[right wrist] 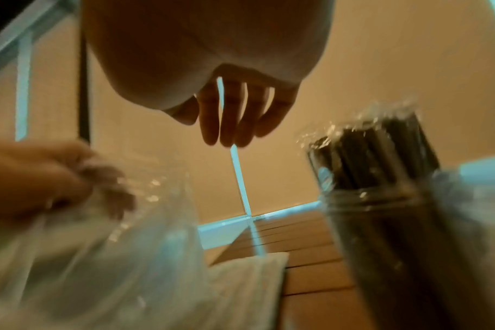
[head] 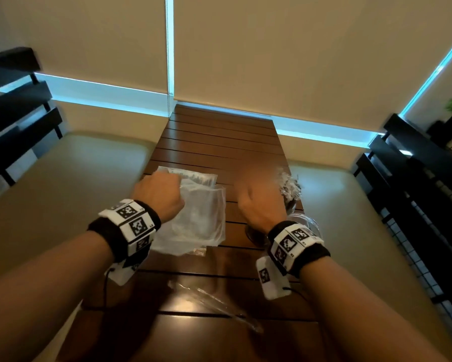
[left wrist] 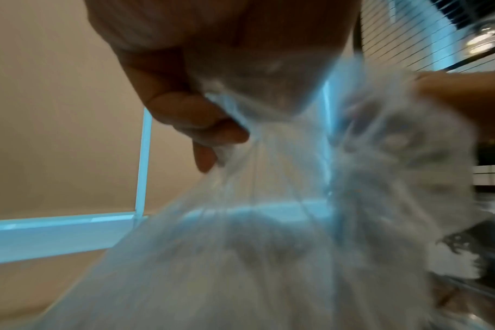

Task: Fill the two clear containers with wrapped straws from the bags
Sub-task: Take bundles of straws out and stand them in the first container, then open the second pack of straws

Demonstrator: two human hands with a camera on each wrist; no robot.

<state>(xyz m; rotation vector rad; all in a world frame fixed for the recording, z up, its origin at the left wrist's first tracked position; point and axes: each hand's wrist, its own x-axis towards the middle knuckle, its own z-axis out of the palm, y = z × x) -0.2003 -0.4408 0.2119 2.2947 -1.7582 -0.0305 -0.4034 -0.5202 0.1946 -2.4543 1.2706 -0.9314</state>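
My left hand (head: 159, 192) pinches the top of a clear plastic bag (head: 197, 220) and holds it up over the wooden table (head: 219, 137). In the left wrist view the thumb and fingers (left wrist: 209, 131) gather the crumpled film of the bag (left wrist: 269, 256). My right hand (head: 254, 201) hovers to the right of the bag, fingers (right wrist: 229, 125) hanging loose and holding nothing. A clear container (head: 290, 190) packed with dark wrapped straws (right wrist: 382, 178) stands upright at the table's right edge. A second clear rim (head: 307, 221) shows beside my right wrist.
Another flat bag (head: 193, 175) lies on the table behind the held one. A loose strip of clear wrapping (head: 214, 301) lies on the near part of the table. Beige seats flank the table, with dark slatted backs at the far left and right.
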